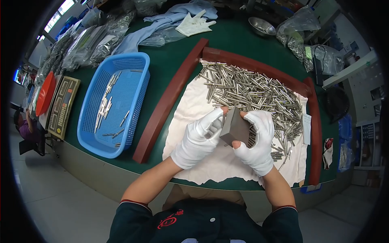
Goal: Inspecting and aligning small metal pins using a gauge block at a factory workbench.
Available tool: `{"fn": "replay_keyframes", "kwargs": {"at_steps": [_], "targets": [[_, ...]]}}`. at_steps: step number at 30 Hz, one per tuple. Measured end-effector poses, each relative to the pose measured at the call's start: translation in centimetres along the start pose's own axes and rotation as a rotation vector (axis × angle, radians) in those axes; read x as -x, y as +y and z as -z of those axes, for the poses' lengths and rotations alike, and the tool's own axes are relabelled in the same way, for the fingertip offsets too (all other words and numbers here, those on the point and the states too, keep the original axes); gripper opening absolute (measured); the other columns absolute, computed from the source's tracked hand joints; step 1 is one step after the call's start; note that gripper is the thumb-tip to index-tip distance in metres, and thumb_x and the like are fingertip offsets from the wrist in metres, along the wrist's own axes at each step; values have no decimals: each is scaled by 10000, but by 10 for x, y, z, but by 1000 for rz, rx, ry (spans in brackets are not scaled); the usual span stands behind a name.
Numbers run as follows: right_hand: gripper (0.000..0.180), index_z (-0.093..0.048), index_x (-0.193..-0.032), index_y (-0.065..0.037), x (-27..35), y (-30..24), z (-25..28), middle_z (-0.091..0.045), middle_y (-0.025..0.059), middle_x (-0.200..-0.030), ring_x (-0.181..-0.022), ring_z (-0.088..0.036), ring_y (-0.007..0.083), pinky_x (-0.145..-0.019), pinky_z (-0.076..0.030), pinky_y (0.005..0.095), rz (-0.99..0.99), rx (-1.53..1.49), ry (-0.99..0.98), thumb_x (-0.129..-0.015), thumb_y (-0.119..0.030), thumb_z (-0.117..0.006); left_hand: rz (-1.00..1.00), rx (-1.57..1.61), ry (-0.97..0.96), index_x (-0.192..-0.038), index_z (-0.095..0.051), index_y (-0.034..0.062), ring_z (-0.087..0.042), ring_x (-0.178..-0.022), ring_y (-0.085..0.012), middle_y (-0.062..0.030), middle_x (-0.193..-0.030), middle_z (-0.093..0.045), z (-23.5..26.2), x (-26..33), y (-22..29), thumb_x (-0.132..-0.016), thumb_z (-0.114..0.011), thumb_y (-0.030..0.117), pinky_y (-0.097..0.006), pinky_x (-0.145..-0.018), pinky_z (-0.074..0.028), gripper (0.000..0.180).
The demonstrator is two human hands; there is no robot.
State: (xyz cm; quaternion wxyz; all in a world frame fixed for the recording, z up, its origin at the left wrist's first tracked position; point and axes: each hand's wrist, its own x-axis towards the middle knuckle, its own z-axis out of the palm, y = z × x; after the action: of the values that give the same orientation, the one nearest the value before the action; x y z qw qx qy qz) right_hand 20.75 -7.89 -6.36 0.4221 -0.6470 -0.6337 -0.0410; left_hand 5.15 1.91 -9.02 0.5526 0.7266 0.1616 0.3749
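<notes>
A dark grey rectangular block (237,128) is held tilted between my two white-gloved hands, above a pale cloth (194,109). My left hand (197,139) closes against the block's left side, a bare fingertip at its upper edge; its other fingers are curled and partly hidden. My right hand (259,139) grips the block from the right, its bare thumb tip on the near lower part and another fingertip at the top. A large heap of shiny metal pins (251,87) lies on the cloth just beyond my hands. Several pins also lie beside and under my right hand.
Reddish-brown bars (172,105) frame the cloth on the left, far and right sides. A blue plastic basket (85,121) with scattered pins stands to the left. Farther off are a white glove (196,24), a metal bowl (261,26) and bagged parts (293,38).
</notes>
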Motion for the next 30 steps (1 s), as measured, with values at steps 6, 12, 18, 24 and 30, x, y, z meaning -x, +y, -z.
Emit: {"fn": "replay_keyframes", "kwargs": {"at_steps": [6, 12, 18, 24, 30], "targets": [[591, -564, -1064, -36, 1, 0, -1, -551, 111, -999, -887, -495, 283, -792, -396, 407, 18, -35, 6, -637, -401, -744, -95, -94, -28, -1327, -504, 84, -521, -632, -80, -23, -782, -563, 3, -1, -2, -806, -538, -129, -213, -617, -461, 564], [596, -556, -1068, -30, 2, 2, -2, -551, 116, -990, -890, -497, 289, -790, -400, 409, 6, -28, 15, -648, -410, -742, -114, -62, 17, -1312, -510, 68, -536, -626, -83, -30, -791, -583, 0, -1, -4, -791, -549, -137, -218, -599, -467, 562], [592, -553, -1069, -24, 2, -2, -3, -549, 120, -978, -875, -499, 290, -786, -403, 410, 15, -53, 31, -648, -395, -740, -26, -15, 4, -1328, -483, 58, -545, -653, -73, -28, -809, -596, 0, 3, -2, -783, -581, -130, -202, -628, -473, 585], [581, -549, -1065, -23, 5, 0, -6, -549, 125, -974, -876, -498, 291, -788, -403, 412, -17, -38, 56, -653, -388, -734, 50, 31, 5, -1323, -477, 45, -558, -684, -65, -32, -828, -604, 1, 2, 12, -779, -588, -129, -193, -644, -472, 581], [591, -540, -1065, -16, 7, 1, -7, -549, 125, -984, -886, -494, 292, -802, -394, 410, -20, -19, 74, -681, -426, -724, -7, 6, 18, -1298, -487, 30, -598, -692, -99, -58, -838, -627, -1, 3, 8, -762, -590, -135, -213, -643, -486, 570]]}}
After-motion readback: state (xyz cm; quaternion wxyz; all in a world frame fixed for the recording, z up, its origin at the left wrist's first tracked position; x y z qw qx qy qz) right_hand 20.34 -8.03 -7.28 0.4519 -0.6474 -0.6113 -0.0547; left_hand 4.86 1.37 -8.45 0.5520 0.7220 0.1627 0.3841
